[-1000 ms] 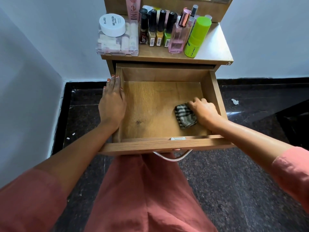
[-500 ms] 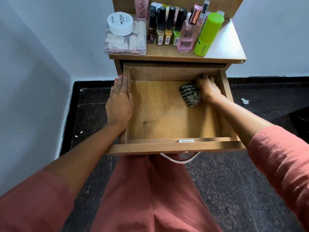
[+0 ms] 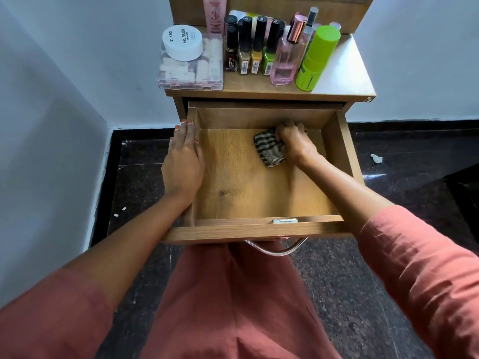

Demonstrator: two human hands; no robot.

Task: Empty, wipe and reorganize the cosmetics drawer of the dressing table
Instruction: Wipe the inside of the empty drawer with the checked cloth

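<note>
Drawer, centre frame, pulled open: gripped striped cloth in curled fingers of right hand on rear floor; laid left hand flat, fingers straight, along left wall. Upper frame: clear box of white pieces under white jar.

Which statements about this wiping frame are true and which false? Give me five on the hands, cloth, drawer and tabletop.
1. The right hand grips a striped cloth on the floor of the drawer, near its back wall. True.
2. The left hand is clenched in a fist. False: its fingers are straight and it rests flat on the drawer's left wall.
3. The drawer is full of bottles. False: only the cloth and the right hand are inside.
4. A white jar sits on a clear plastic box on the tabletop. True.
5. The green bottle stands left of the box. False: it stands to the right, beside the pink perfume bottle.
</note>
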